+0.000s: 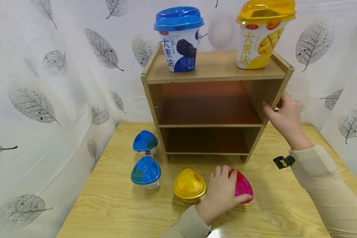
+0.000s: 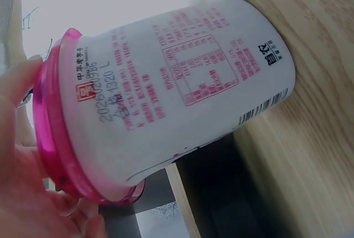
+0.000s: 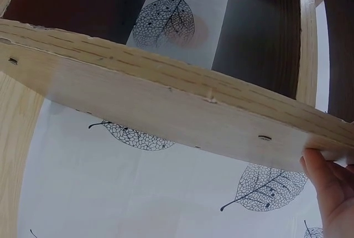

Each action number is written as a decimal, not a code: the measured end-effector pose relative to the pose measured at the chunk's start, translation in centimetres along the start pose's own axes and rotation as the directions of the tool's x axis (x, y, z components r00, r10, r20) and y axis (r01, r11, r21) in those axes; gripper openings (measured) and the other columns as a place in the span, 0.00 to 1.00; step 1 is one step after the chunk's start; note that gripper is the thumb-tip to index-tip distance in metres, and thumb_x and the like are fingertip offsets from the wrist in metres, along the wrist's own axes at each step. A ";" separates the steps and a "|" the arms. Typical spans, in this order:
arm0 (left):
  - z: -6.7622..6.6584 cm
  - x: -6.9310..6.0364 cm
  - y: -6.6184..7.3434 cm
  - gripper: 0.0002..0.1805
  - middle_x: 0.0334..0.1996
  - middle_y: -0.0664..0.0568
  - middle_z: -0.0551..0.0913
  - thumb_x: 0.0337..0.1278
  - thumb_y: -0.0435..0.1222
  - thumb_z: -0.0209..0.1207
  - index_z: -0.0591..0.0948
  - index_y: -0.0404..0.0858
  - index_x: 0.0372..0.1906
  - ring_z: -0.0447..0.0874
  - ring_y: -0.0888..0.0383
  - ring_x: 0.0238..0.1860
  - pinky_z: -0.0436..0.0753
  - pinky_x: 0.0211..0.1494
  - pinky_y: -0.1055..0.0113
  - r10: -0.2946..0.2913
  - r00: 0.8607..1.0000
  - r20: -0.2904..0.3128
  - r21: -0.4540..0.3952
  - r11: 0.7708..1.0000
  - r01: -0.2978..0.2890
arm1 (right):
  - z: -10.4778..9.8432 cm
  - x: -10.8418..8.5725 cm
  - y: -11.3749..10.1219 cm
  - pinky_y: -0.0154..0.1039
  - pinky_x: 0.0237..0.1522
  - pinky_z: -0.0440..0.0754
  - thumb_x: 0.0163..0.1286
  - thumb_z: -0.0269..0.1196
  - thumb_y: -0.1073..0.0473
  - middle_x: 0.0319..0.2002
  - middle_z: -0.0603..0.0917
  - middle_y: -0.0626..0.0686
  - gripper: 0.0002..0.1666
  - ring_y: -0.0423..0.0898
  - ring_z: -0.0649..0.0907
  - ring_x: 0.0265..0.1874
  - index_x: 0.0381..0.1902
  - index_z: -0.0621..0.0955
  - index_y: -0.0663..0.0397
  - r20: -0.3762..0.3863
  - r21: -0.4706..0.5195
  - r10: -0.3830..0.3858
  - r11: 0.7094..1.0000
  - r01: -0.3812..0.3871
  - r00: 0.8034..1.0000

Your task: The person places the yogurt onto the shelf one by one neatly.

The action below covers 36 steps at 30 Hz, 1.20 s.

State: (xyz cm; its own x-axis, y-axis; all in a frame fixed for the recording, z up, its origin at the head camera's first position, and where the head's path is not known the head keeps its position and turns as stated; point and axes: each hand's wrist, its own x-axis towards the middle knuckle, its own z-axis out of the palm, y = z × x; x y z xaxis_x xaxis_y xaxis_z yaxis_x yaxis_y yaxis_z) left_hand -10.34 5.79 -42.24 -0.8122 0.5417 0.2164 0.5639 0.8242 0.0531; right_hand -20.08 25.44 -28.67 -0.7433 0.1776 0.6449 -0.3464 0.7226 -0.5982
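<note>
My left hand [image 1: 220,195] grips the pink lid of a yogurt cup [image 1: 243,187] on the table, fingers and thumb spread round the rim. In the left wrist view the white cup [image 2: 182,77] shows pink print and a barcode, its base on the wood. With my right hand [image 1: 288,115] I hold the right side panel of a small wooden shelf [image 1: 211,125], thumb at its front edge. In the right wrist view the fingertips [image 3: 312,158] meet the panel's outer face. A yellow-lidded cup [image 1: 190,183] stands just left of my left hand.
On top of the shelf stand a blue-lidded blackberry cup [image 1: 179,39] and a yellow-lidded mango cup [image 1: 261,36]. Two smaller blue-lidded cups [image 1: 145,140] stand left of the shelf on the wooden table [image 1: 107,205]. Behind hangs a white leaf-print curtain [image 1: 68,99].
</note>
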 end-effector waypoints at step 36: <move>0.3 0.2 0.3 0.41 0.46 0.53 0.67 0.37 0.71 0.46 0.71 0.47 0.53 0.63 0.55 0.46 0.68 0.42 0.54 0.020 1.000 0.003 0.088 0.996 -0.020 | 0.0 -0.1 -0.1 0.12 0.25 0.64 0.56 0.58 0.65 0.41 0.78 0.68 0.21 0.61 0.79 0.35 0.48 0.71 0.70 0.020 -0.009 0.019 1.000 -0.019 1.000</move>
State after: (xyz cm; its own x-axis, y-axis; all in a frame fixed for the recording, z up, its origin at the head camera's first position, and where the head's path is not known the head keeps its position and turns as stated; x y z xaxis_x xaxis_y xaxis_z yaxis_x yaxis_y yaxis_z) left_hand -10.39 6.22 -42.50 -0.8011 0.5586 0.2148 0.5647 0.8244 -0.0376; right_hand -19.99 25.35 -28.76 -0.7613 0.1776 0.6236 -0.3272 0.7251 -0.6059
